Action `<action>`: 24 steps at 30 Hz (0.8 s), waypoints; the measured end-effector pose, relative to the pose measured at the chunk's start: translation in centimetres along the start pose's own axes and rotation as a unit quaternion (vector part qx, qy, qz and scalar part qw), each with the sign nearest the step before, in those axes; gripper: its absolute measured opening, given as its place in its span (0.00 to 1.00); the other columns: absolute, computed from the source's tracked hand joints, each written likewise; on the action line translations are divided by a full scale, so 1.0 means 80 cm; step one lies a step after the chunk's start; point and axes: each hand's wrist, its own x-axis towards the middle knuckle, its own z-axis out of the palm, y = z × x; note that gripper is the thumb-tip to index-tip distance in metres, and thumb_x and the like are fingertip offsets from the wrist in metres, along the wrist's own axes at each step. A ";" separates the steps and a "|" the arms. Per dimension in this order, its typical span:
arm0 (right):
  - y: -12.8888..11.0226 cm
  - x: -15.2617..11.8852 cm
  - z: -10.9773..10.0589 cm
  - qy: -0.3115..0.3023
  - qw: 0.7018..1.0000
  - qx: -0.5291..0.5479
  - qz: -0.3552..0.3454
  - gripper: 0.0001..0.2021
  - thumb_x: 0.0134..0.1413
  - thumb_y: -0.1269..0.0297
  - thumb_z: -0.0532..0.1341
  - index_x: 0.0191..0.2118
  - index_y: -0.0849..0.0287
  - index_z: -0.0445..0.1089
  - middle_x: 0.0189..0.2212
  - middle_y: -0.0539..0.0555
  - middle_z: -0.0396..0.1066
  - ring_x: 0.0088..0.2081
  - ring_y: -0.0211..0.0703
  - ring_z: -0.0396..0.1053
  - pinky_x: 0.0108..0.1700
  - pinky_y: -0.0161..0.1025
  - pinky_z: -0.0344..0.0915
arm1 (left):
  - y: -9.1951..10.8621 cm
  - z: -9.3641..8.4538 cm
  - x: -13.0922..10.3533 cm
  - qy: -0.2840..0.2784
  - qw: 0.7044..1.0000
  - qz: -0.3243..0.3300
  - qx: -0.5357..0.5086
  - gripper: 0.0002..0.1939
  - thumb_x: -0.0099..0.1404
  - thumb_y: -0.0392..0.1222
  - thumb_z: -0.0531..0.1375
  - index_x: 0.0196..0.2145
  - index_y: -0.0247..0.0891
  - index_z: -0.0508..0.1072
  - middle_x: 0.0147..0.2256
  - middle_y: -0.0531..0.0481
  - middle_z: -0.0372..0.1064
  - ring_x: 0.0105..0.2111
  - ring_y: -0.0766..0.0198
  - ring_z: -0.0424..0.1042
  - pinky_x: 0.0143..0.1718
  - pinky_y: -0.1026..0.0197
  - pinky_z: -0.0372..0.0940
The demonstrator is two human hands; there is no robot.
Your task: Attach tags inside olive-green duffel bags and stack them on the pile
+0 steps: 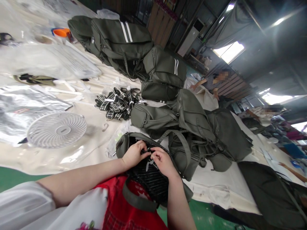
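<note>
An open dark green bag [122, 145] lies in front of me at the table's edge, its black lining with pale stripes showing. Over its mouth my left hand [135, 156] is closed, thumb and fingers pinched together. Close beside it, almost touching, my right hand [164, 163] is also closed in a pinch. Between the fingertips is something small and dark that I cannot make out. A grey strip hangs just below the fingers, against the lining. The bag's green strap [139, 199] loops toward my red apron [117, 204].
More dark green bags [194, 111] crowd the table ahead and right. Bundled black-and-white lettered straps [117, 103] lie beyond my left hand. A white round fan [57, 129], plastic sheeting [48, 60] and an orange roll [61, 32] are at left. A person [213, 83] works across the table.
</note>
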 end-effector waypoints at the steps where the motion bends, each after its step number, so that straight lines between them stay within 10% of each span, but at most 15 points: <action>1: -0.002 -0.001 0.000 -0.007 1.000 -0.012 0.001 0.09 0.57 0.69 0.57 0.29 0.55 0.73 0.51 0.55 0.70 0.48 0.43 0.70 0.49 0.41 0.66 | 0.001 0.000 0.000 -0.011 0.999 -0.027 -0.018 0.09 0.58 0.42 0.65 0.29 0.37 0.68 0.32 0.48 0.71 0.33 0.59 0.71 0.36 0.60 0.64; 8: -0.005 -0.002 0.004 -0.022 0.996 -0.085 0.001 0.10 0.56 0.72 0.56 0.30 0.55 0.73 0.55 0.54 0.67 0.53 0.44 0.68 0.55 0.43 0.63 | -0.001 0.003 0.002 -0.096 0.962 -0.181 -0.178 0.15 0.61 0.54 0.57 0.29 0.39 0.66 0.22 0.52 0.70 0.24 0.60 0.73 0.26 0.63 0.62; 24: -0.020 -0.001 0.013 -0.013 0.982 -0.186 0.008 0.10 0.55 0.72 0.56 0.29 0.54 0.72 0.52 0.52 0.70 0.50 0.46 0.70 0.53 0.44 0.65 | -0.021 0.013 -0.003 -0.117 0.945 -0.146 -0.270 0.06 0.53 0.39 0.57 0.30 0.37 0.68 0.25 0.52 0.71 0.27 0.63 0.73 0.31 0.62 0.68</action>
